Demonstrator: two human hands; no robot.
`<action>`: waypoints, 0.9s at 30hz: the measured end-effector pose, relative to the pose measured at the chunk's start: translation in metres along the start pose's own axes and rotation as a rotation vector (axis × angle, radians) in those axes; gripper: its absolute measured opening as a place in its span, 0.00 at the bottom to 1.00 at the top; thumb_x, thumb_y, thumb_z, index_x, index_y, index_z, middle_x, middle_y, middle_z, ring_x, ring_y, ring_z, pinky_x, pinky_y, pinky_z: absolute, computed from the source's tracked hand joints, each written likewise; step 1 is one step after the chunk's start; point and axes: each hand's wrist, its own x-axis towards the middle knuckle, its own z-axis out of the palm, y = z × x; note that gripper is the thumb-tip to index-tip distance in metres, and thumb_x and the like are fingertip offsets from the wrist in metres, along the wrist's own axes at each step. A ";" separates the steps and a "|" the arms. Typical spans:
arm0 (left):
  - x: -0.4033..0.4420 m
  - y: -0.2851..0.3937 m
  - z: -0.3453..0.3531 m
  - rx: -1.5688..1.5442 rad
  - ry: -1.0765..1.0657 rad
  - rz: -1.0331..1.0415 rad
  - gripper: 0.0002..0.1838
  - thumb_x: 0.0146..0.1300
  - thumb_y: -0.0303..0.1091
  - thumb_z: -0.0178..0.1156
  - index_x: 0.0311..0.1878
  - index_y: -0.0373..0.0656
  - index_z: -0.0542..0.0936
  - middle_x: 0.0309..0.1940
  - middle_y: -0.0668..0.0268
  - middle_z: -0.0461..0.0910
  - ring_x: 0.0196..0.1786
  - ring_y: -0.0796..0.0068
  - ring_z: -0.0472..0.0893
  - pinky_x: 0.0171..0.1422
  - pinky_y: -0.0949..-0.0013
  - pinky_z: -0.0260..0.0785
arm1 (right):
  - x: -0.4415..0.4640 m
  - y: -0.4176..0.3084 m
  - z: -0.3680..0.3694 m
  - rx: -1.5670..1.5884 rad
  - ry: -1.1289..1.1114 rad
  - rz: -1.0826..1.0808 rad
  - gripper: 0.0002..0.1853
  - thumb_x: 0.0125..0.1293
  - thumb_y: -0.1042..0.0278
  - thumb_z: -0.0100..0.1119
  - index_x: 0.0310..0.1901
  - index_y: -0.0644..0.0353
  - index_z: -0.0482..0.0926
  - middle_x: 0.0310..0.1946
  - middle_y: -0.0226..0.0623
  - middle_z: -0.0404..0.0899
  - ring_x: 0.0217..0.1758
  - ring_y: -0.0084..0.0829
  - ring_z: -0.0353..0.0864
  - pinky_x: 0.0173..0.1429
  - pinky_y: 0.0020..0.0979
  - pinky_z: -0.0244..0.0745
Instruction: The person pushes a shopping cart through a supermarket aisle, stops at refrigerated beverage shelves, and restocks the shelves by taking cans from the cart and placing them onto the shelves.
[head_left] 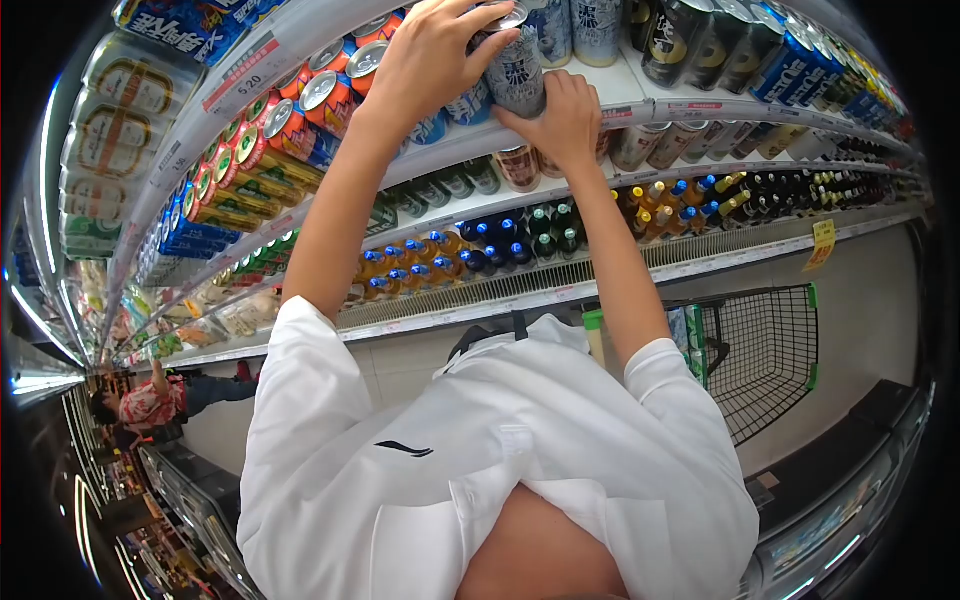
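A silver-grey drink can (519,76) with dark lettering stands upright between my two hands at the front of the upper shelf. My left hand (432,55) grips it near the lid, thumb and fingers around the top. Lower down, my right hand (562,118) is closed around the can's base from the right. Similar pale blue and silver cans (597,30) stand just behind and beside it. Orange cans (322,92) fill the shelf left of my left wrist. Whether the can's base touches the shelf cannot be made out.
Black cans (676,42) stand farther right on the same shelf. Lower shelves carry glass bottles (480,240). A black wire shopping cart (765,350) with green corners is on the floor at my right. Another person (150,403) in a red patterned shirt stands far left in the aisle.
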 end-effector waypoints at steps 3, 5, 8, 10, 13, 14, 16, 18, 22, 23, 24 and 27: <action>0.002 -0.002 0.002 -0.057 0.039 -0.001 0.16 0.64 0.37 0.63 0.48 0.35 0.84 0.50 0.51 0.83 0.53 0.51 0.81 0.61 0.57 0.71 | 0.000 0.000 0.000 -0.007 0.002 -0.008 0.32 0.41 0.37 0.77 0.30 0.61 0.78 0.31 0.36 0.76 0.38 0.39 0.76 0.44 0.38 0.71; 0.003 -0.004 0.003 -0.085 0.061 0.003 0.15 0.64 0.38 0.64 0.47 0.35 0.84 0.50 0.50 0.82 0.48 0.52 0.83 0.56 0.59 0.74 | 0.000 0.001 0.001 -0.010 0.009 -0.018 0.32 0.41 0.37 0.77 0.30 0.61 0.78 0.31 0.36 0.76 0.38 0.39 0.76 0.43 0.38 0.71; 0.008 -0.002 0.001 -0.194 -0.019 -0.104 0.16 0.65 0.40 0.63 0.45 0.36 0.83 0.47 0.50 0.83 0.42 0.53 0.84 0.50 0.60 0.76 | 0.000 0.001 0.001 -0.025 0.018 -0.030 0.32 0.41 0.36 0.77 0.30 0.61 0.78 0.30 0.36 0.76 0.37 0.39 0.76 0.42 0.37 0.71; 0.017 0.005 -0.003 -0.202 -0.100 -0.205 0.17 0.66 0.42 0.62 0.46 0.36 0.83 0.45 0.50 0.84 0.41 0.53 0.85 0.49 0.61 0.76 | -0.002 0.001 0.003 -0.036 0.017 -0.031 0.33 0.41 0.36 0.77 0.30 0.61 0.77 0.30 0.36 0.76 0.36 0.39 0.76 0.42 0.38 0.72; 0.026 0.004 0.000 -0.135 -0.175 -0.280 0.21 0.70 0.48 0.57 0.52 0.39 0.82 0.43 0.47 0.84 0.47 0.50 0.85 0.51 0.57 0.76 | -0.002 0.002 0.006 -0.046 0.014 -0.013 0.32 0.39 0.38 0.77 0.31 0.62 0.79 0.31 0.36 0.76 0.38 0.38 0.76 0.44 0.37 0.71; 0.026 -0.001 0.009 -0.090 -0.111 -0.244 0.23 0.70 0.50 0.56 0.55 0.40 0.80 0.45 0.46 0.83 0.50 0.48 0.83 0.53 0.56 0.74 | -0.002 0.002 0.006 -0.051 0.035 -0.032 0.33 0.40 0.36 0.77 0.30 0.61 0.78 0.30 0.36 0.76 0.37 0.38 0.76 0.43 0.37 0.71; 0.033 -0.006 0.022 -0.049 -0.047 -0.210 0.25 0.70 0.51 0.55 0.59 0.40 0.79 0.47 0.44 0.83 0.53 0.47 0.82 0.55 0.54 0.73 | -0.002 0.003 0.007 -0.058 0.052 -0.053 0.33 0.42 0.35 0.76 0.30 0.61 0.77 0.29 0.35 0.75 0.36 0.38 0.76 0.41 0.37 0.72; 0.041 -0.007 0.036 0.009 0.000 -0.202 0.28 0.73 0.51 0.51 0.64 0.37 0.74 0.51 0.41 0.80 0.57 0.43 0.79 0.60 0.52 0.71 | -0.004 0.003 0.008 -0.088 0.061 -0.067 0.34 0.42 0.34 0.75 0.32 0.62 0.78 0.30 0.36 0.76 0.36 0.39 0.76 0.42 0.38 0.72; 0.060 -0.020 0.067 -0.143 -0.229 -0.245 0.27 0.76 0.48 0.45 0.67 0.35 0.71 0.57 0.39 0.76 0.59 0.41 0.76 0.63 0.52 0.68 | -0.005 0.002 0.008 -0.108 0.047 -0.082 0.35 0.44 0.33 0.74 0.34 0.63 0.79 0.31 0.37 0.76 0.37 0.40 0.76 0.42 0.38 0.72; 0.060 -0.021 0.070 -0.003 -0.134 -0.111 0.27 0.77 0.47 0.44 0.67 0.37 0.71 0.58 0.39 0.75 0.60 0.41 0.75 0.64 0.51 0.67 | -0.005 0.002 0.008 -0.111 0.037 -0.082 0.35 0.45 0.33 0.73 0.35 0.63 0.79 0.32 0.38 0.76 0.37 0.40 0.76 0.42 0.38 0.72; 0.060 -0.020 0.069 0.137 -0.040 0.025 0.26 0.77 0.47 0.42 0.67 0.39 0.71 0.59 0.38 0.74 0.61 0.40 0.74 0.65 0.50 0.66 | -0.005 0.003 0.008 -0.113 0.028 -0.080 0.35 0.46 0.32 0.72 0.35 0.63 0.79 0.32 0.38 0.77 0.38 0.40 0.76 0.42 0.39 0.72; 0.063 -0.013 0.059 0.122 -0.050 0.048 0.27 0.77 0.49 0.41 0.66 0.37 0.71 0.60 0.37 0.73 0.63 0.40 0.72 0.68 0.50 0.64 | -0.005 0.003 0.008 -0.121 0.022 -0.090 0.35 0.46 0.32 0.72 0.35 0.64 0.79 0.33 0.38 0.76 0.38 0.40 0.76 0.43 0.39 0.72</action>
